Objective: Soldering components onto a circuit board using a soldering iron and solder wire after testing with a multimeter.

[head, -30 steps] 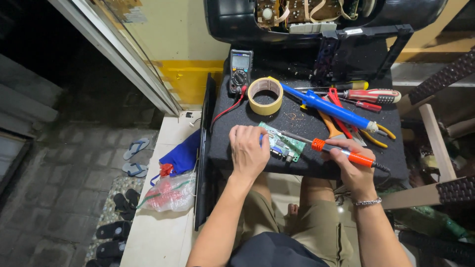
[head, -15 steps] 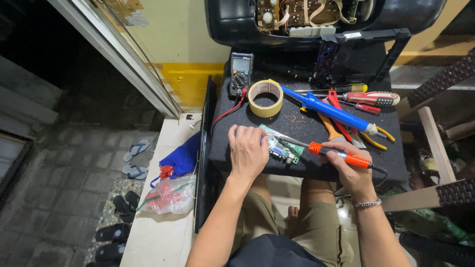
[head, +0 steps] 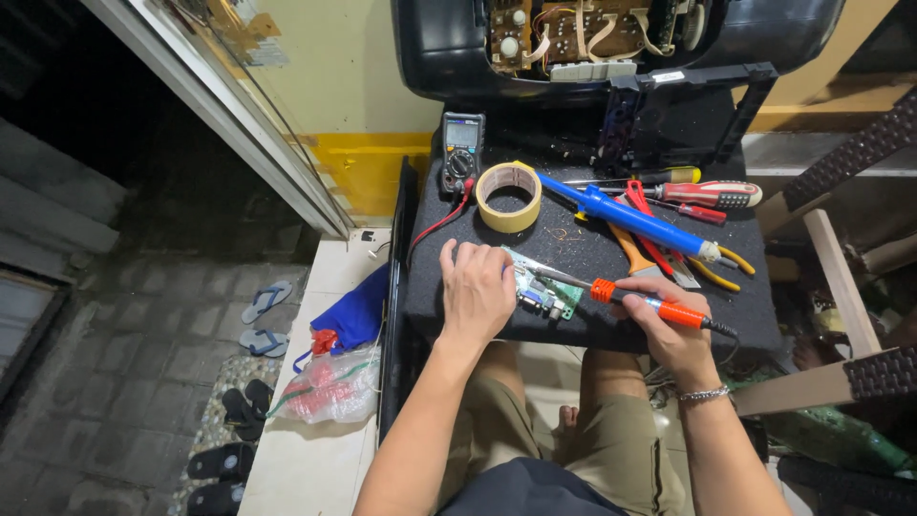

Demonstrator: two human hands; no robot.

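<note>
Left hand lies flat, palm down and fingers spread loosely, on the left part of a small green circuit board; it presses the board and does not close around it. This board rests on a black felt-covered work surface, near the front edge, above the person's knees. Right hand is closed around an orange-handled soldering iron, held like a pen, and the thin metal tip of the iron points to the left and touches the top of the board just beside the left hand's fingers. A black cable goes out from the back of the iron, past the right wrist, which wears a metal chain bracelet.

Behind the board stands a roll of beige masking tape, and behind this, at the far left corner of the surface, lies a dark digital multimeter with a red lead going down along the edge. To the right of the tape lies a long blue desoldering pump, placed diagonally, and near it a red-handled screwdriver and pliers with orange and yellow handles. At the far end is a black opened electronic device with brown boards and wires visible inside. On the white ledge at the left are a blue cloth bag and a clear plastic bag with red parts.
</note>
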